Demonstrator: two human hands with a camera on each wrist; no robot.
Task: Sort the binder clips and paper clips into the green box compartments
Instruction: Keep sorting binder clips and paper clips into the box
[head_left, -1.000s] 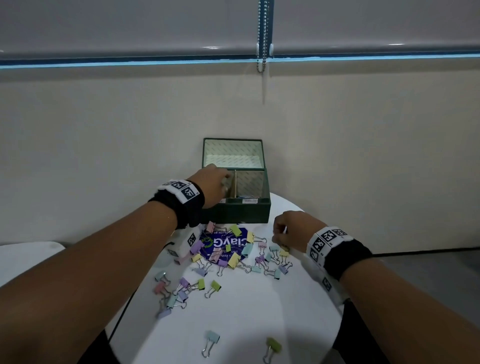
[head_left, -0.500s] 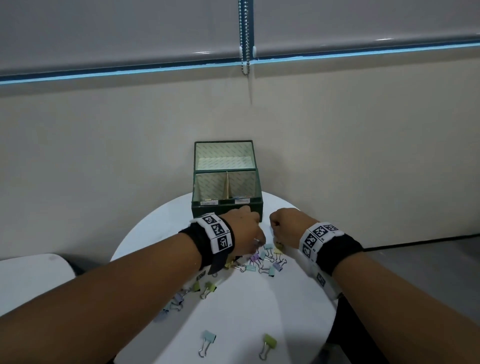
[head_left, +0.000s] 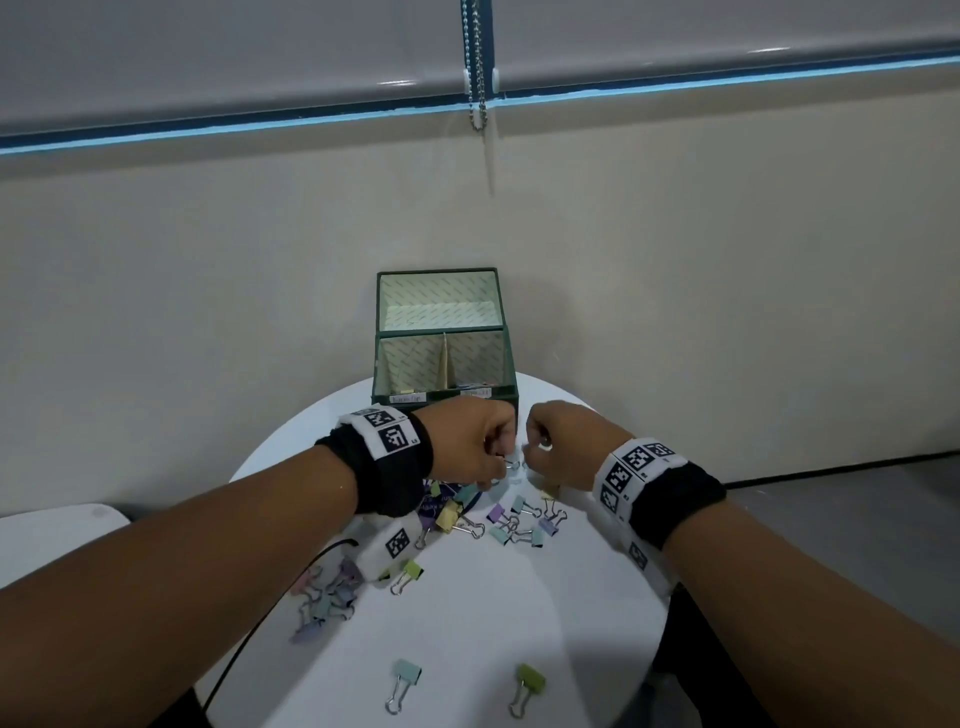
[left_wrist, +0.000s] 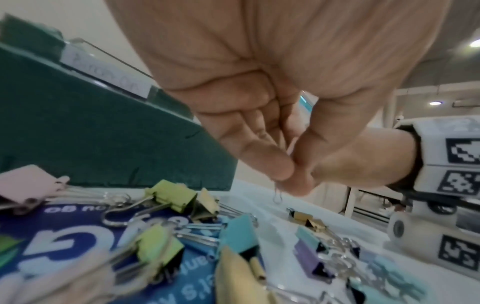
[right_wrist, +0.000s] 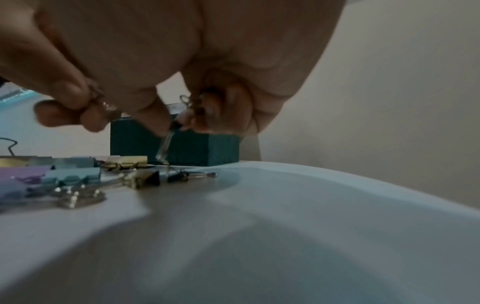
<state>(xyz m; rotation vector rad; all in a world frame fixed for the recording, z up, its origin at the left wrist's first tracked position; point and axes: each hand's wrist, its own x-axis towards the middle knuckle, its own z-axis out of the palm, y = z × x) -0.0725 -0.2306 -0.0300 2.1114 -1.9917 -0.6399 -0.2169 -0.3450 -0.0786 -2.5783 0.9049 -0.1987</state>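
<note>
The green box (head_left: 439, 328) stands open at the table's far edge, with two labelled front compartments. Just in front of it both hands hover over a pile of pastel binder clips (head_left: 511, 522). My left hand (head_left: 497, 464) pinches a thin wire paper clip (left_wrist: 278, 197) between thumb and forefinger. My right hand (head_left: 536, 451) has its fingers curled round a binder clip (right_wrist: 170, 133), whose wire handle hangs down. What else the right hand's thumb and forefinger pinch is too blurred to tell.
The round white table (head_left: 493, 623) stands against a beige wall. A blue printed packet (left_wrist: 64, 236) lies under the clips. More clips lie at the left (head_left: 324, 603), and two lie near the front edge (head_left: 402, 680). A black cable (head_left: 249, 639) runs off the left side.
My left hand has come back from the box's left compartment to the pile in front of it and now pinches a paper clip. The right hand has stayed over the pile.
</note>
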